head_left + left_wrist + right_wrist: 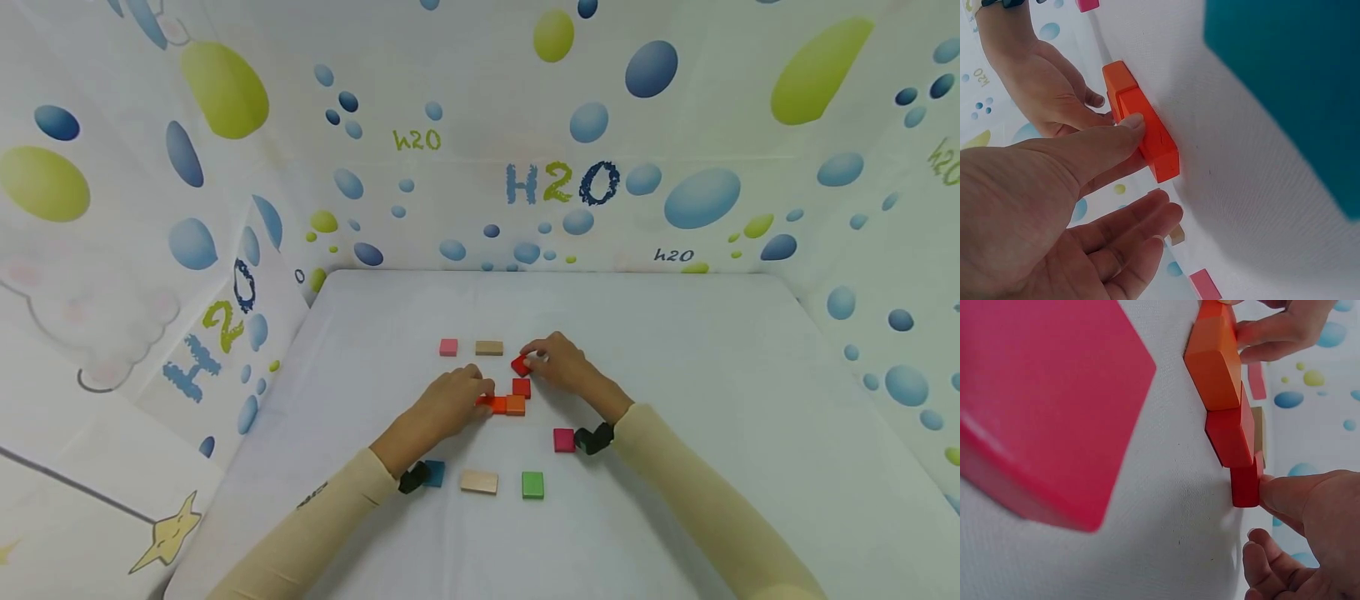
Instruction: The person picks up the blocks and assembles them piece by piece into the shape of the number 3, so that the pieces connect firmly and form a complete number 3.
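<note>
magenta block [1054, 406], looming in the right wrist view, lies to the right of the orange block [515, 406] and nearer the person. touching the orange block's left side, an orange-red block [1159, 140] is pinched by the left hand [453, 400], thumb and finger closed on it, remaining fingers loosely spread. just beyond the orange block sits a red block [521, 388]; farther beyond, the right hand [558, 364] pinches a darker red block [1246, 484], turned askew, its spare fingers loosely bent. i'd say steady the left pinch lightly, square that turned block gently, and avoid knocking its neighbours.
</note>
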Tool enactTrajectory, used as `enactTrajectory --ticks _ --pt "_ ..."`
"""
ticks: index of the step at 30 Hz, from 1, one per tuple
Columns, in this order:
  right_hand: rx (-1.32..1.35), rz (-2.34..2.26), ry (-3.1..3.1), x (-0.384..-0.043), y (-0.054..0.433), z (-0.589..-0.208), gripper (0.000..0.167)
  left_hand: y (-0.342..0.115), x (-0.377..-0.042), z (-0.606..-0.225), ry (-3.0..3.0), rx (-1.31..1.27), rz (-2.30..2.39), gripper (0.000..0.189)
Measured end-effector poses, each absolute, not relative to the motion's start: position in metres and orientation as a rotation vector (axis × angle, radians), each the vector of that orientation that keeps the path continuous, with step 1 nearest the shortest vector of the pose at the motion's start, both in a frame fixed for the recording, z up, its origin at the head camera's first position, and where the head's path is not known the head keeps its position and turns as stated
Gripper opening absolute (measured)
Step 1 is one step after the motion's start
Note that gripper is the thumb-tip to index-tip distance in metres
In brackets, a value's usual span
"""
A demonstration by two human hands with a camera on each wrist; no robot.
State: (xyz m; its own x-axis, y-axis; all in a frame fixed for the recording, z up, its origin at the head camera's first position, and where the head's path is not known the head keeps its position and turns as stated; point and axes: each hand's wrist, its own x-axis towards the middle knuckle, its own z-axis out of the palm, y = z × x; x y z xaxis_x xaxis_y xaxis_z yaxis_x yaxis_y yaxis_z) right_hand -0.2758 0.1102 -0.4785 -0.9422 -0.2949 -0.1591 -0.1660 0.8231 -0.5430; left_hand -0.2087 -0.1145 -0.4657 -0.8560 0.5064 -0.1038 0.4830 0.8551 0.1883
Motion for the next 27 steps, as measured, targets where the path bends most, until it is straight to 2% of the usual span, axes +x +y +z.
enactTrajectory --ticks 27 --pt "-0.454 -0.788 2.772 -0.2728 0.1095 -0.4818 0.030 -0.1148 -0.2080 -0.4661 2.876 0.775 0.251 0.029"
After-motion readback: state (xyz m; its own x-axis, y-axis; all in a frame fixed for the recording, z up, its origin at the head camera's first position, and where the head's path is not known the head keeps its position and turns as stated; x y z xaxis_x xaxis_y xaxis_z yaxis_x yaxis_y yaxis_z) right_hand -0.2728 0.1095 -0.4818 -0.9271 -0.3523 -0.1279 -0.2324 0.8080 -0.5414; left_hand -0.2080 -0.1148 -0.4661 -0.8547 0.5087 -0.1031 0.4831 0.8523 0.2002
